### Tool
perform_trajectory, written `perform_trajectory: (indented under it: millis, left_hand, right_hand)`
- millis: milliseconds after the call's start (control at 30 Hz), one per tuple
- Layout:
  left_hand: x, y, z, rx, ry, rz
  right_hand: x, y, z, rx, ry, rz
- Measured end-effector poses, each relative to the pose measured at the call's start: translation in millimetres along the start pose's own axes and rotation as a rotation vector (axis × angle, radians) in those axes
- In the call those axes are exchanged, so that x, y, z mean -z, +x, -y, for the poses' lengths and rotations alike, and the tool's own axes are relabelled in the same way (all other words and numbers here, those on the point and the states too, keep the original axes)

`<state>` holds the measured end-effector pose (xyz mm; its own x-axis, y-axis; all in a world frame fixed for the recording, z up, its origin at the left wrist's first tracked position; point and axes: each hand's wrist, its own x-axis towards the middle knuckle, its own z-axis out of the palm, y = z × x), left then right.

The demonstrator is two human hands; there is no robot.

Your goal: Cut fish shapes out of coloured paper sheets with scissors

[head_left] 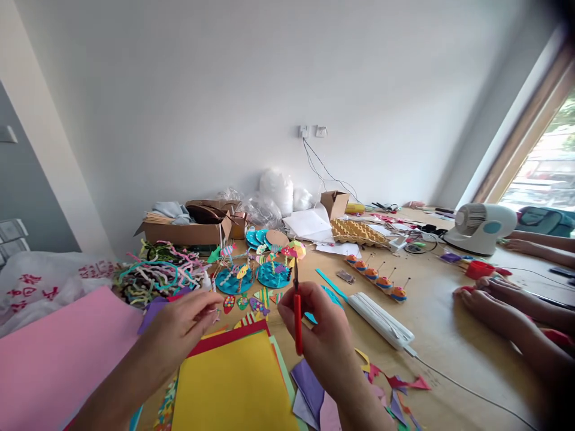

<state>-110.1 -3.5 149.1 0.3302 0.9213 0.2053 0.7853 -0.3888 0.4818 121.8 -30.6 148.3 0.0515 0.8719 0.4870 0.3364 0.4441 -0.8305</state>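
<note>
My right hand [321,326] is closed around a pair of scissors [298,326] with red handles, the dark blades pointing up and away from me. To its left, my left hand [186,323] has its fingers drawn together in a pinch; whatever is between the fingertips, if anything, is too small to make out. Just beyond both hands lie decorated paper fish [259,306]. Behind those stand blue discs [237,280] carrying more paper fish on striped stems. Below the hands rests a stack of coloured sheets with a yellow sheet [231,389] on top.
Pipe cleaners [166,269] and pink paper [76,353] lie left. A white power strip [381,320] with a cable, orange-and-blue pieces [376,278], paper scraps [398,383] and a white fan [483,227] are right. Another person's hands [489,299] work at the right edge.
</note>
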Motion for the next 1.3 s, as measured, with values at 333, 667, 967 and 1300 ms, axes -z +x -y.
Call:
perform_trajectory:
  millis: [333,667,967,1300]
  left_hand:
    - [-85.2,27.5,82.8,0.170,0.198,0.463]
    - [-97.6,27.1,88.1,0.179,0.323,0.523]
    - [-78.4,33.7,84.8,0.090,0.127,0.449]
    - [9.2,21.7,39.4,0.016,-0.035,0.271]
  right_hand:
    - [1.4,0.3,-1.2,0.032,-0.086,0.087]
    - [-3.3,2.7,0.2,0.032,-0.157,0.117]
    - [-4.3,8.6,-11.2,-0.021,-0.233,0.181]
    - [1.8,21.1,-25.1,-0.101,-0.335,0.270]
